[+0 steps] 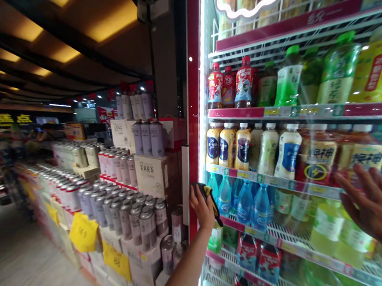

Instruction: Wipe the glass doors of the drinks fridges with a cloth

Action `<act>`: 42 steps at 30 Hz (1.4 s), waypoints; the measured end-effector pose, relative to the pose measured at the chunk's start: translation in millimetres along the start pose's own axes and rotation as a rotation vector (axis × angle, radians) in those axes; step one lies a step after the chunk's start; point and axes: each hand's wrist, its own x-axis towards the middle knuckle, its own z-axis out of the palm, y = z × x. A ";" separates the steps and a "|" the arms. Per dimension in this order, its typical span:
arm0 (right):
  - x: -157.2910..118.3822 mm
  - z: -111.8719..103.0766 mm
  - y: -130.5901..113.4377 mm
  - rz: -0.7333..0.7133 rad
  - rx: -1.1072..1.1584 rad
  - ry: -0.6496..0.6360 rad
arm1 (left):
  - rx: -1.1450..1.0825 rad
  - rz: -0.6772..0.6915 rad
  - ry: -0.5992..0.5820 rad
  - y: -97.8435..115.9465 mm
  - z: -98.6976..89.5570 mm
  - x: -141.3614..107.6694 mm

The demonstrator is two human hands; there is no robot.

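Observation:
My left hand (203, 209) is raised at the left edge of a lit drinks cooler (192, 95), its fingers wrapped round a small black-and-yellow object (210, 195) with a dark strap. The exact kind of that object I cannot make out. On the right, my right hand (372, 203) is up with fingers spread, holding nothing, in front of the middle shelves. Whether it touches the cooler front I cannot tell. Behind it stand gold multipacks (319, 156) and pale green drink bottles (327, 221). Blue bottles (244, 202) are on the shelf nearest my left hand.
Red-capped bottles (215, 85) and green-capped bottles (288, 76) fill an upper shelf. Left of the cooler, many cans (147, 227) stand on stacked cartons (150, 173) with yellow price signs (84, 231). A grey floor aisle (30, 265) runs along the far left.

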 end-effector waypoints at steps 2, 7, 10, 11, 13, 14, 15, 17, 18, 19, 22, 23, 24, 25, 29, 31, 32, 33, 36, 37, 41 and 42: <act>0.8 -0.1 -1.2 0.020 0.005 -0.013 | -0.032 -0.014 0.041 8.4 3.0 11.4; 7.1 -6.3 -19.6 0.140 0.105 0.025 | -0.068 0.207 0.043 62.2 11.2 58.8; 8.3 -7.1 -21.1 0.120 0.094 0.009 | -0.055 0.407 -0.076 65.9 5.8 48.3; 8.2 -6.7 -19.8 0.111 0.083 0.002 | -0.045 0.469 -0.119 60.2 2.6 41.8; 7.8 -5.4 -16.2 0.088 0.060 -0.002 | -0.025 0.534 -0.152 45.9 -2.5 35.4; 7.6 -4.6 -14.3 0.077 0.049 -0.004 | -0.014 0.509 -0.133 40.7 -3.6 37.8; 7.3 -3.8 -12.4 0.068 0.039 -0.006 | -0.011 0.457 -0.089 38.7 -3.2 44.4; 6.7 -2.0 -9.2 0.049 0.023 -0.009 | -0.015 0.322 0.035 46.6 1.7 65.7; 6.4 -1.1 -7.7 0.039 0.017 -0.009 | -0.022 0.272 0.090 55.8 5.7 76.6; 6.0 -0.3 -6.3 0.029 0.012 -0.006 | -0.032 0.256 0.118 66.8 10.0 85.0; 5.1 1.4 -3.1 -0.002 -0.001 -0.003 | -0.048 0.369 0.072 93.8 19.0 82.3; 5.1 1.6 -2.3 -0.014 -0.006 0.000 | -0.044 0.448 0.027 95.9 18.9 72.1; 5.1 1.7 -1.8 -0.028 -0.011 0.001 | -0.034 0.532 -0.022 93.5 17.1 59.4; 5.2 1.8 -1.4 -0.042 -0.017 0.003 | -0.023 0.630 -0.074 87.2 14.0 46.4; 6.3 2.1 -0.1 -0.069 -0.045 -0.008 | 0.028 0.717 -0.178 52.7 1.3 28.1; 6.7 2.5 0.5 -0.075 -0.053 -0.008 | 0.005 0.536 -0.092 53.7 2.5 46.4; 6.7 2.6 0.9 -0.077 -0.056 -0.008 | -0.017 0.431 -0.019 61.5 5.6 58.5; 6.7 2.6 1.1 -0.078 -0.058 -0.005 | -0.035 0.350 0.049 73.2 10.0 70.0; 6.6 1.9 1.7 -0.077 -0.066 -0.006 | -0.076 0.324 0.102 114.5 25.8 83.3; 6.6 1.6 1.8 -0.077 -0.068 -0.008 | -0.079 0.376 0.071 124.2 29.7 78.6; 7.4 1.0 2.2 -0.078 -0.066 -0.021 | -0.031 0.701 -0.118 118.2 27.6 38.4; 7.7 1.3 2.2 -0.078 -0.064 -0.020 | -0.009 0.768 -0.144 108.5 23.6 31.5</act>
